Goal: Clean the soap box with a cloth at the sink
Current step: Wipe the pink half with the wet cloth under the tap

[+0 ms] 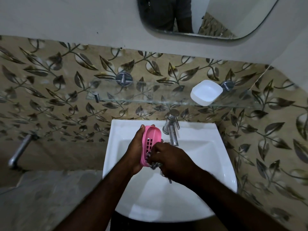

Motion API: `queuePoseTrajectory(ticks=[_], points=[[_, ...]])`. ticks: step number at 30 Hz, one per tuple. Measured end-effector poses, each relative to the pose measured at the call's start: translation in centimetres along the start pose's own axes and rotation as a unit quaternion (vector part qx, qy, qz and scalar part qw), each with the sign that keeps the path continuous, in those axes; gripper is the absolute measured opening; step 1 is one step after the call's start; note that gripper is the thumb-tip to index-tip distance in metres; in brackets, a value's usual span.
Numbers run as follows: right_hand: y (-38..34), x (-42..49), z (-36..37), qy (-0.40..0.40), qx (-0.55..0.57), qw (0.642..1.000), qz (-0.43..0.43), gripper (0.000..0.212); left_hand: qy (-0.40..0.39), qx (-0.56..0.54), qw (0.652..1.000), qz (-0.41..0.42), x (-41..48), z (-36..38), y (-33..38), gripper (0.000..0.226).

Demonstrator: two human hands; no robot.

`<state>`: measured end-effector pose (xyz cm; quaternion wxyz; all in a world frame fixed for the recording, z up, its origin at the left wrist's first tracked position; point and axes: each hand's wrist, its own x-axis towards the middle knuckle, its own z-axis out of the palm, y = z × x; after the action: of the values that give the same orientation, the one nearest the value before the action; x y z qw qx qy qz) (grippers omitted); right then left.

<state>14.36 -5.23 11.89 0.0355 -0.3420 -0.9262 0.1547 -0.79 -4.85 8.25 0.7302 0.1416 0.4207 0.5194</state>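
- Pink soap box (152, 140) is up in the air over the white sink (221, 164), above the left half of the basin and near its back edge.
- Its long axis runs from the sink's back edge toward the front, leaning a little left as it comes forward; the far rounded end points at the tiled wall, the near end sits down in the palm.
- The slotted inside face is turned up and to the right, with rows of small rectangular drain holes showing.
- Left hand (135, 147) is clamped around the box from the left side, thumb tip up by the far end, palm cupping the near end.
- Right hand (168, 157) is closed on a dark, greyish cloth (154, 165), bunched tight, and pressed against the box's near end and slotted face.
- A strip of the cloth hangs below the right wrist over the basin.
- The two hands are together, touching at the box.
- Chrome tap (171, 130) stands at the sink's back edge, just right of the box, spout angled over the basin.
- Glass shelf (133, 95) is on the leaf-pattern wall above the sink; a white dish (205, 92) sits near its right end.
- Mirror (208, 15) hangs higher up.
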Motion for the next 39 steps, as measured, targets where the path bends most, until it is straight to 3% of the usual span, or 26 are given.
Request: queuePoseTrajectory(ticks=[2,5,10,13,17,20,22,24,28,30,32,36,37,39], points=[[0.3,0.3,-0.3,0.093,-0.057,0.994,-0.012,0.031,-0.008,0.015,1.0,-0.008,-0.3,0.5,0.2,0.052],[0.9,1.1,-1.5,0.216,-0.031,0.976,0.025,0.034,-0.03,0.075,0.997,0.008,-0.3,1.5,0.0,0.051],[0.9,1.4,-0.2,0.203,0.031,0.971,0.124,0.03,0.009,0.119,0.99,0.071,0.1,2.0,0.0,0.044],[-0.3,0.8,0.9,0.199,0.144,0.955,0.164,0.011,0.031,0.098,0.992,0.07,0.1,1.9,-0.3,0.05],[-1.5,0.6,1.0,0.151,0.292,0.919,0.217,0.005,0.04,0.096,0.99,0.099,-0.1,1.6,-0.4,0.05],[-1.6,1.1,-0.2,0.119,0.486,0.831,0.242,0.008,0.057,0.101,0.986,0.122,-0.3,1.6,-0.3,0.059],[-1.6,1.5,-0.6,0.111,0.611,0.746,0.242,0.009,0.068,0.134,0.98,0.132,-0.2,1.6,-0.2,0.074],[-1.4,2.0,-1.0,0.128,0.704,0.655,0.243,0.02,0.067,0.155,0.976,0.136,-0.3,1.8,-0.2,0.072],[-0.8,2.7,-1.6,0.172,0.804,0.521,0.23,0.033,0.037,0.19,0.963,0.186,-0.7,2.1,-0.5,0.063],[-0.5,2.7,-1.3,0.179,0.831,0.482,0.214,0.036,0.024,0.228,0.949,0.217,-0.8,2.0,-0.6,0.061],[-0.2,2.7,-0.9,0.203,0.819,0.486,0.229,0.034,0.01,0.246,0.941,0.233,-1.1,1.9,-0.5,0.054],[-0.3,1.9,-1.8,0.239,0.758,0.556,0.242,0.025,0.038,0.229,0.945,0.233,-1.1,1.6,0.3,0.056],[-0.4,1.6,-1.9,0.242,0.738,0.587,0.229,0.024,0.052,0.224,0.946,0.227,-0.9,1.4,0.4,0.058],[-0.7,1.3,-2.2,0.23,0.662,0.682,0.209,0.025,0.077,0.227,0.944,0.228,-0.6,1.2,0.6,0.076]])
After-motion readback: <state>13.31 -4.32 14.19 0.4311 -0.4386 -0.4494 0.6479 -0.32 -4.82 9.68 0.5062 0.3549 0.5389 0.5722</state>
